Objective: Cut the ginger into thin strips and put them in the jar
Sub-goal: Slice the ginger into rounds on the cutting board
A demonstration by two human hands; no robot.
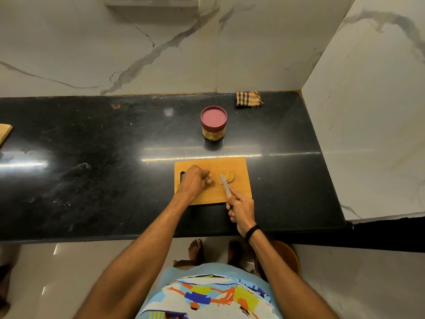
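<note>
The left hand (195, 180) pinches a ginger piece (211, 178) on the cutting board (239, 165). The right hand (241, 210) grips a knife (225, 184), its blade just beside the ginger slices (230, 176). The board lies near the worktop's (92, 169) front edge.

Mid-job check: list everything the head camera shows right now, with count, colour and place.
counter: one, black, across the view
board: one, wooden, near the counter's front edge
ginger slices: a few, yellow, on the board, right of the blade
ginger piece: one, pale, on the board
knife: one, silver blade, over the board
jar: one, clear, maroon lid on, behind the board
cloth: one, checked brown, back of the counter
stool: one, brown, on the floor, right
wristband: one, black, right wrist
left hand: holds the ginger piece
right hand: grips the knife
</note>
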